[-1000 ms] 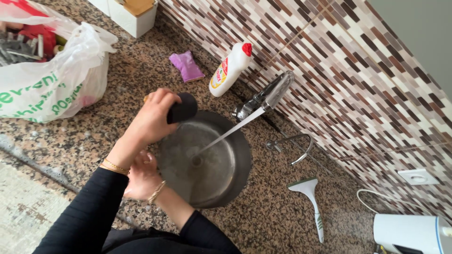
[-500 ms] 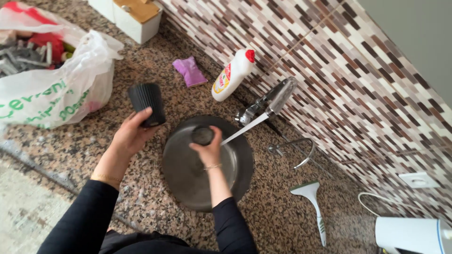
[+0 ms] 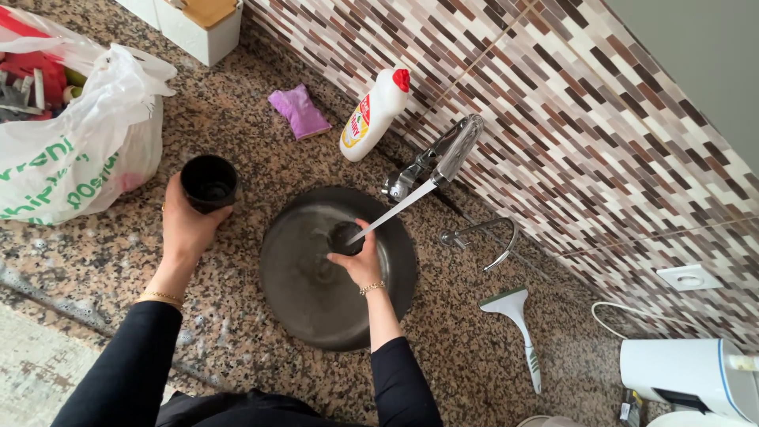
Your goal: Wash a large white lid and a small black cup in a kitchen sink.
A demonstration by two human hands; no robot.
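Two bare hands, both arms in black sleeves pushed back to mid-forearm, reaching forward from the bottom edge. Left hand (image 3: pixel 186 225) stretched out to the left, forearm angled up and slightly inward, thin gold bracelet at the wrist, fingers and thumb curled in a closed grip around something dark and round, back of the hand facing up. Right hand (image 3: pixel 357 261) extended nearly straight ahead, forearm upright in view, beaded bracelet at the wrist, fingers bent and closed in a grip on something small and dark. Hands well apart, left higher than right.
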